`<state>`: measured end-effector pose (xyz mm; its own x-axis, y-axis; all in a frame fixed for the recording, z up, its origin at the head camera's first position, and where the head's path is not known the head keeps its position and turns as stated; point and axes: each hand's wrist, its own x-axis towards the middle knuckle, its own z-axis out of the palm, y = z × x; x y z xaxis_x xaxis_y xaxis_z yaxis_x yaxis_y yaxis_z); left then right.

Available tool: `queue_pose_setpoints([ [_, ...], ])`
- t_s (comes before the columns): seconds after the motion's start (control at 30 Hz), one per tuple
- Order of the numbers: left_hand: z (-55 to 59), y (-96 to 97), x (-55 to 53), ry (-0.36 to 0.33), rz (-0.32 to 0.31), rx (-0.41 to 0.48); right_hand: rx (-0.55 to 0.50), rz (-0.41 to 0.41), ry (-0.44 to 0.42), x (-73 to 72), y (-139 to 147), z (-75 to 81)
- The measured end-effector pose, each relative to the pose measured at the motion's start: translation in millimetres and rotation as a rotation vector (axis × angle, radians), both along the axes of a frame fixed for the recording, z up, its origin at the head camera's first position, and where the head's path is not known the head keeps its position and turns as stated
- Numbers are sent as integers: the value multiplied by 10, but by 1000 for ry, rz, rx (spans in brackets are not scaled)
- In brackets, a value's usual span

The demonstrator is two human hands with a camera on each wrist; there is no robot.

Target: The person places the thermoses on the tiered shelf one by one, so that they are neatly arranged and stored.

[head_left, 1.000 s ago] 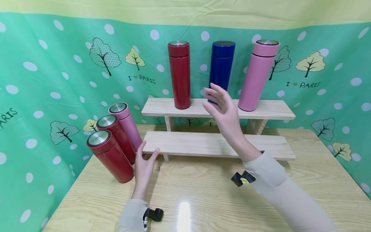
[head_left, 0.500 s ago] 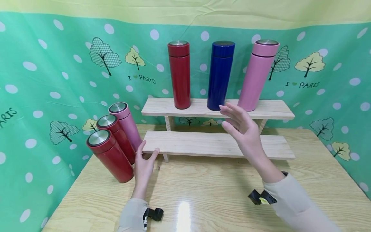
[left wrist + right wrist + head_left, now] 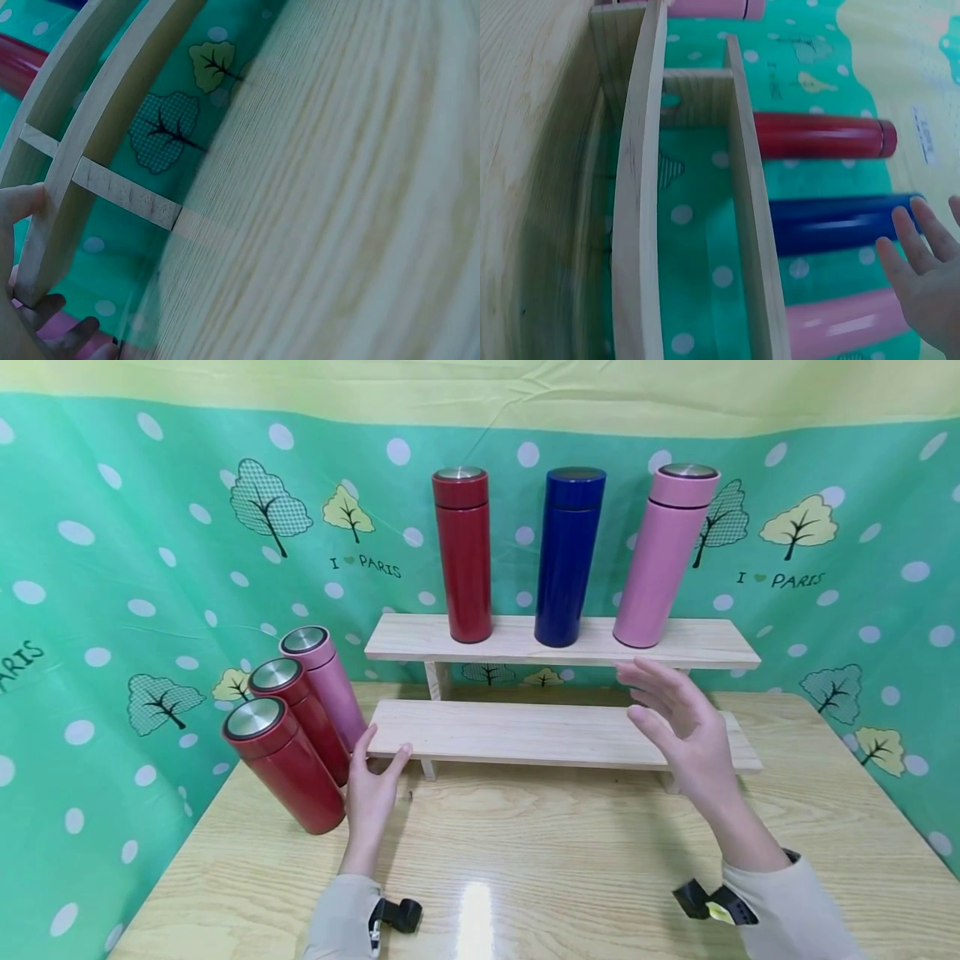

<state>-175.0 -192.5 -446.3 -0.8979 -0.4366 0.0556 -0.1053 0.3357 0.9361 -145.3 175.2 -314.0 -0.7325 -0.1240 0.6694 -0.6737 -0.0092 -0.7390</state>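
Observation:
A two-tier wooden shelf stands on the table. My left hand holds the front left corner of its lower board, thumb on the front edge and other fingers at the board's end. My right hand hovers in front of the lower board's right part, fingers spread loosely, holding nothing. On the upper board stand a red thermos bottle, a blue thermos bottle and a pink thermos bottle, all upright and spaced apart.
Left of the shelf, close together, stand a pink bottle, a red bottle and a nearer red bottle, right beside my left hand. A green patterned curtain hangs behind the wooden table.
My right hand has moved right and down, away from the blue bottle, which was partly hidden behind it. The left hand and all bottles have stayed in place.

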Motion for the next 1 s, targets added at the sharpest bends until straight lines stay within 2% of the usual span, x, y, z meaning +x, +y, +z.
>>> queue_pose_setpoints([
  [0.27,-14,0,-4,-4,9,-19,114,-93,-58,55,266,-128],
  [0.47,-5,5,-2,-5,2,-9,91,-132,-107,93,487,-229],
  [0.63,9,6,3,-2,-2,2,60,-127,-78,96,659,-308],
  [0.77,12,6,5,-2,0,2,125,-222,-81,94,786,-361],
  [1.0,5,6,11,1,-7,-2,236,-414,-170,87,977,-468],
])
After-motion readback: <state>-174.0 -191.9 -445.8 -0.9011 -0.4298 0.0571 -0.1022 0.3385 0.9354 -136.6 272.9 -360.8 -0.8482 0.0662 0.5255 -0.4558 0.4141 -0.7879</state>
